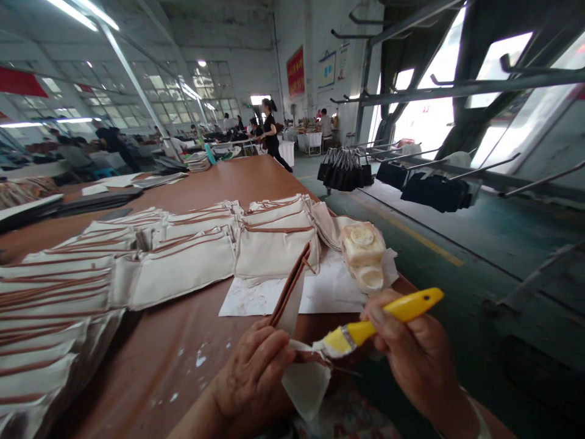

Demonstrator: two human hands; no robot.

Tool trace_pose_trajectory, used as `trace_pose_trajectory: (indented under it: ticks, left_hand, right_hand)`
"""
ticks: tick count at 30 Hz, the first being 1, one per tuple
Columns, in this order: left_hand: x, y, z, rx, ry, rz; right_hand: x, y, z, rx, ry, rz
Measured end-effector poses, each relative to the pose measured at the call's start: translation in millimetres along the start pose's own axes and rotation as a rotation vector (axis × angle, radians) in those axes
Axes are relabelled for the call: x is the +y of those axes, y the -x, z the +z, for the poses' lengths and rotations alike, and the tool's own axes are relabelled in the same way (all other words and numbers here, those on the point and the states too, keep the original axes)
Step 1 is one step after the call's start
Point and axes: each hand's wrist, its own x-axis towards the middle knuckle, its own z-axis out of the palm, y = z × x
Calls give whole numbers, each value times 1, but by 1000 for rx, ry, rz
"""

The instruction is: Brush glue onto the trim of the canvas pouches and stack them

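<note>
My left hand (253,372) is closed on a cream canvas piece with a brown trim strip (292,289) that stands up on edge near the table's front. A yellow-handled brush (386,320) is gripped in my right hand (411,353); its bristles touch the canvas piece beside my left fingers. Just beyond, a plastic glue container (363,253) rests on a stained white paper sheet (320,292).
Rows of overlapping cream canvas pouches (183,256) with brown piping cover the brown table (219,183). Dark flat pieces (91,201) lie at the far left. Metal racks with dark bags (347,167) stand on the right over a green floor. People work at the far end.
</note>
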Motion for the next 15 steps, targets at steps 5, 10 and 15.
trace_pose_trajectory:
  ticks: [5,10,15]
  left_hand:
    - [-1,3,1,-43,2,-10]
    - [-1,-5,1,-32,99,-107]
    - [-8,-38,-23,10,567,-436]
  right_hand:
    - [-10,11,4,-23,30,-75]
    - [-5,15,6,-33,87,-49]
    - [-3,5,-21,266,-136,111]
